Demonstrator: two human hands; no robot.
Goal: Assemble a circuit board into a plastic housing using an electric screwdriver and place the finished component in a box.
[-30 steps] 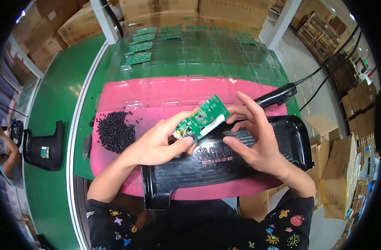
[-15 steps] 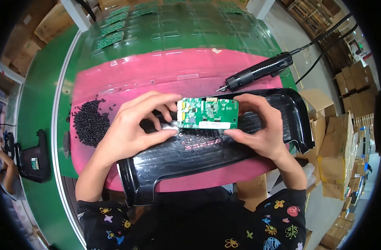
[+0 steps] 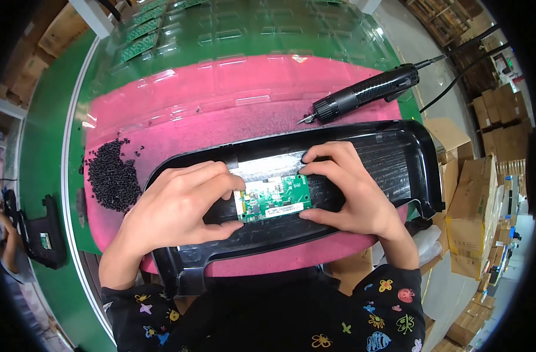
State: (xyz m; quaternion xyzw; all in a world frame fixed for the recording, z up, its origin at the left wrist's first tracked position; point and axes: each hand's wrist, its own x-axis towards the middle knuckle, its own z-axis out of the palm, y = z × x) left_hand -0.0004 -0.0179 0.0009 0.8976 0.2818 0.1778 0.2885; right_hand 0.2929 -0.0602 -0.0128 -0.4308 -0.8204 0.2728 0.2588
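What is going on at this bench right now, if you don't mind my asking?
A person is pressing a small green circuit board into a long black plastic housing that lies on a pink mat. The left hand holds the board's left end and the right hand its right end. An electric screwdriver lies unused on the mat behind the housing, and a pile of small black screws sits to the left.
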